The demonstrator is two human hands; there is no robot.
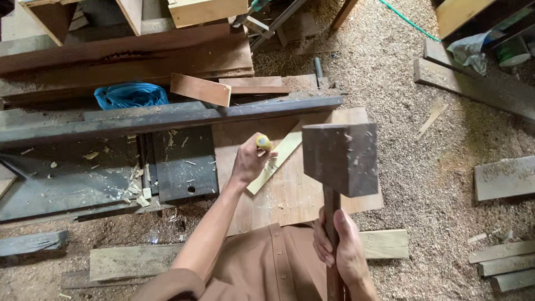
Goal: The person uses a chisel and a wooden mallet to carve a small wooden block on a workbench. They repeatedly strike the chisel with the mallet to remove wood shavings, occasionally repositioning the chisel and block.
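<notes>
Left hand (249, 161) clamped yellow-handled chisel (264, 143) on pale strip (278, 159) atop board (295, 189) | right hand (340, 248) gripped raised wooden mallet (341, 159) | I judged chiselling barely begun, few chips about

left hand (249, 161) grips a yellow-handled chisel (264, 144), tip on a pale wood strip (277, 160) lying across a board (295, 189). right hand (340, 251) holds a dark wooden mallet (341, 159) raised above the board. sawdust floor (434, 167) all around, blue bag (131, 95) behind.
</notes>
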